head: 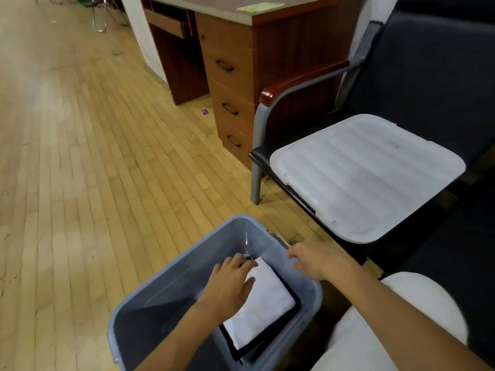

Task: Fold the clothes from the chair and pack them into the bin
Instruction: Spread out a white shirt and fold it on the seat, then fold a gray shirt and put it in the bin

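A grey plastic bin (150, 287) stands on the floor in front of me. Inside it a folded white garment (267, 303) lies on top of a folded black garment (278, 326). My left hand (230, 282) rests flat on the white garment with its fingers straight. Over the bin's right rim hovers my right hand (318, 259), fingers loosely curled and holding nothing. The dark chair (428, 76) to the right carries the bin's white lid (367, 175) on its seat; no clothes show on it.
A wooden desk (233, 76) with drawers stands behind the chair's left armrest (300, 81). Wooden floor (93, 156) stretches to the left of the bin. My white-clad knee (396, 317) is at the lower right.
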